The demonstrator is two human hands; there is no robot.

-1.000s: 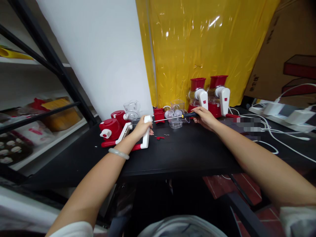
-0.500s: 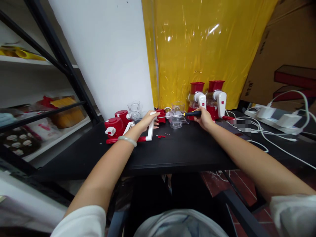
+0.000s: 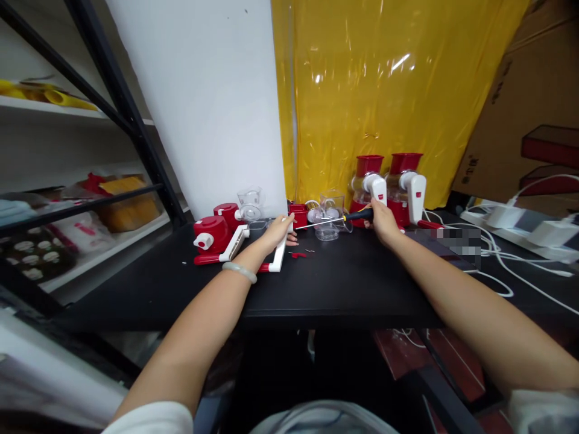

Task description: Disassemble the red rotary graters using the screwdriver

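My left hand point(image 3: 275, 234) is closed around the upper end of a white crank handle point(image 3: 278, 258) with a red grip, held over the black table. In my right hand point(image 3: 384, 223) is a screwdriver point(image 3: 360, 214) with a black and yellow handle. Its long shaft points left, and the tip reaches the top of the crank by my left fingers; exact contact is too small to see. Beneath them lie a small red plastic piece point(image 3: 298, 255) and tiny metal bits point(image 3: 309, 251). Another white crank point(image 3: 234, 242) with a red grip rests left of my left hand.
Red machine bodies point(image 3: 211, 234) stand at the left, clear plastic parts point(image 3: 329, 226) and a red part point(image 3: 298, 214) behind my hands. Two assembled red-and-white drum graters point(image 3: 370, 164) stand at the back right. White cables point(image 3: 502, 256) and a power strip point(image 3: 552, 247) lie right.
The view has shifted slightly. The screwdriver now slopes more, its handle raised and its tip lower by the crank. The held crank has come away from the crank lying at left.
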